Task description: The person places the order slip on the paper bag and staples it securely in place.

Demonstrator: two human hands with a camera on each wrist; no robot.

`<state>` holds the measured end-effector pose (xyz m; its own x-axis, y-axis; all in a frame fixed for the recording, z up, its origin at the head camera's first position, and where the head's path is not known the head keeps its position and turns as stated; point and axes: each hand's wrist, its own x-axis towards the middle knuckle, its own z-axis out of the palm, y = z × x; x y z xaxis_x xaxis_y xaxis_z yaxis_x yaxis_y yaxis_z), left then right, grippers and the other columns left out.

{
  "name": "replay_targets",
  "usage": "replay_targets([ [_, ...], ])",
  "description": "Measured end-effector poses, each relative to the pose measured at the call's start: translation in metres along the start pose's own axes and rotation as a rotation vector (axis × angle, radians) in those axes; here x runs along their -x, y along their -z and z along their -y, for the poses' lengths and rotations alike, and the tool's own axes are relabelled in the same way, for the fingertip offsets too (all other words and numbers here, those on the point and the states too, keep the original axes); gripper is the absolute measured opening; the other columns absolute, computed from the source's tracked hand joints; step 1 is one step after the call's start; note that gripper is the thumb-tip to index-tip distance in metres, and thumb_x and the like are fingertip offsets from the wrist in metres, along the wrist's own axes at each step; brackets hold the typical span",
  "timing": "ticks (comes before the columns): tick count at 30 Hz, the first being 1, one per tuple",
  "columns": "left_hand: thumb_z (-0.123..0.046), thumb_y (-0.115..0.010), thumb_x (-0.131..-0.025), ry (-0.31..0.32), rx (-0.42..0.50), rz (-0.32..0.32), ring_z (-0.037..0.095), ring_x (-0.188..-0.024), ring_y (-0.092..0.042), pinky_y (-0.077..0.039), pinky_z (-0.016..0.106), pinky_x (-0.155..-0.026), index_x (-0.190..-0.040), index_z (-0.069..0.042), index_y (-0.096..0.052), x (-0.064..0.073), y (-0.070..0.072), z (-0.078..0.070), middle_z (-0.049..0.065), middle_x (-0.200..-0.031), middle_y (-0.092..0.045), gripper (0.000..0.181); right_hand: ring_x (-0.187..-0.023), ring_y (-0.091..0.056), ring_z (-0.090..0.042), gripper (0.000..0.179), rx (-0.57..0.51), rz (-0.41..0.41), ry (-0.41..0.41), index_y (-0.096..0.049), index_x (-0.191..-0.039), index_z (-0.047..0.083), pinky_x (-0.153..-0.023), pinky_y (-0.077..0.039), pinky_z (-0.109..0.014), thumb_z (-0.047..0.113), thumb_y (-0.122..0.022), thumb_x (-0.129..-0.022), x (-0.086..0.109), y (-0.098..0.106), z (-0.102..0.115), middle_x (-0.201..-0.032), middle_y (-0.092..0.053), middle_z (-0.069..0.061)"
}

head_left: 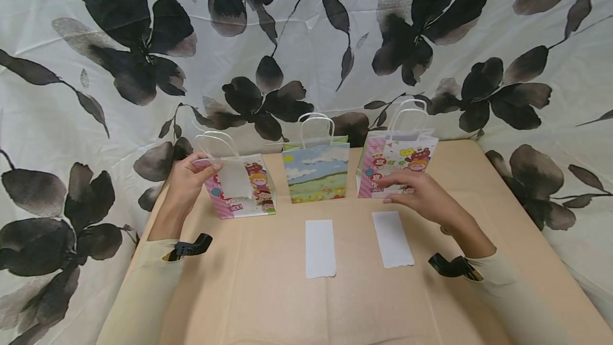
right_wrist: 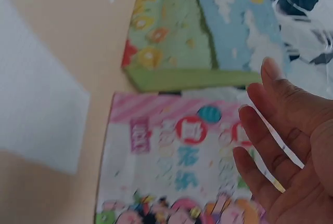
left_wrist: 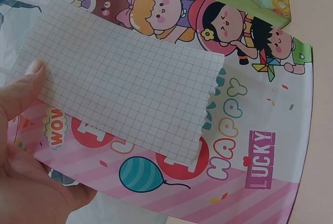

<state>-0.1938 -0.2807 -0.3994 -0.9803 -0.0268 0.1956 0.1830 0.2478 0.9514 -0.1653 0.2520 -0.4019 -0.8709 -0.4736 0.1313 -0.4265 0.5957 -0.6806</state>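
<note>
Gridded sheet [left_wrist: 119,78] pinched at the left pink-striped bag [head_left: 260,188]

In the head view I locate the bag left of centre in the frame, upright, with the sheet over its front panel. My left hand [head_left: 189,177] pinches both at the bag's upper left: thumb on the sheet, fingers behind. My right hand [head_left: 419,193], right of centre, has its fingers spread and lightly bent; it overlaps the front of the right pink-striped bag [head_left: 395,156]. I cannot tell whether they touch. The meadow-print bag [head_left: 316,172] stands upright between them. Two loose sheets, the centre one [head_left: 321,249] and the right one [head_left: 392,239], lie on the table [head_left: 268,292] at lower centre.
</note>
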Motion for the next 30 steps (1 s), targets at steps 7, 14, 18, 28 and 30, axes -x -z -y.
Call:
replay_targets([
  [7, -0.016, -0.073, -0.095, 0.005, -0.028, 0.003, 0.013, -0.1, -0.064, -0.051, 0.021, -0.085, -0.106, -0.003, -0.067, 0.0, 0.0, 0.0, -0.011, -0.1, -0.073, 0.019, -0.121, -0.061, -0.034, 0.039, -0.008, -0.008, -0.122, -0.07, -0.126, 0.012, -0.103, -0.044, -0.062, 0.02, -0.079, -0.089, 0.021, 0.011, -0.034, -0.124, -0.071, -0.006],
  [14, -0.016, -0.073, -0.095, 0.006, -0.027, 0.003, 0.013, -0.101, -0.064, -0.051, 0.021, -0.087, -0.105, -0.006, -0.067, 0.0, 0.0, 0.0, -0.011, -0.101, -0.073, 0.015, -0.124, -0.058, -0.037, 0.041, 0.023, -0.011, -0.164, -0.068, -0.128, 0.009, -0.102, -0.045, -0.062, 0.017, -0.079, -0.089, 0.042, 0.017, -0.063, -0.127, -0.069, -0.009],
  [18, -0.014, -0.073, -0.095, -0.002, -0.014, 0.002, 0.012, -0.099, -0.064, -0.051, 0.021, -0.086, -0.105, -0.005, -0.067, 0.0, 0.001, 0.001, -0.011, -0.1, -0.074, 0.015, -0.124, -0.058, -0.039, 0.041, 0.039, 0.004, -0.199, -0.067, -0.129, 0.008, -0.103, -0.043, -0.065, 0.018, -0.078, -0.091, 0.054, 0.019, -0.077, -0.125, -0.069, -0.011],
  [28, -0.011, -0.073, -0.095, -0.015, 0.017, 0.013, 0.012, -0.097, -0.064, -0.051, 0.02, -0.084, -0.105, -0.006, -0.068, -0.001, 0.001, 0.002, -0.01, -0.099, -0.074, 0.013, -0.124, -0.055, -0.039, 0.048, 0.046, 0.023, -0.253, -0.065, -0.131, 0.007, -0.105, -0.041, -0.062, 0.022, -0.081, -0.088, 0.082, 0.022, -0.106, -0.13, -0.066, -0.014],
  [30, -0.012, -0.073, -0.095, -0.01, 0.011, 0.013, 0.011, -0.098, -0.064, -0.051, 0.02, -0.085, -0.105, -0.007, -0.068, -0.001, 0.001, 0.002, -0.011, -0.099, -0.074, 0.012, -0.125, -0.054, -0.039, 0.05, 0.05, 0.03, -0.26, -0.065, -0.132, 0.009, -0.105, -0.041, -0.063, 0.026, -0.082, -0.087, 0.087, 0.021, -0.111, -0.132, -0.065, -0.014],
])
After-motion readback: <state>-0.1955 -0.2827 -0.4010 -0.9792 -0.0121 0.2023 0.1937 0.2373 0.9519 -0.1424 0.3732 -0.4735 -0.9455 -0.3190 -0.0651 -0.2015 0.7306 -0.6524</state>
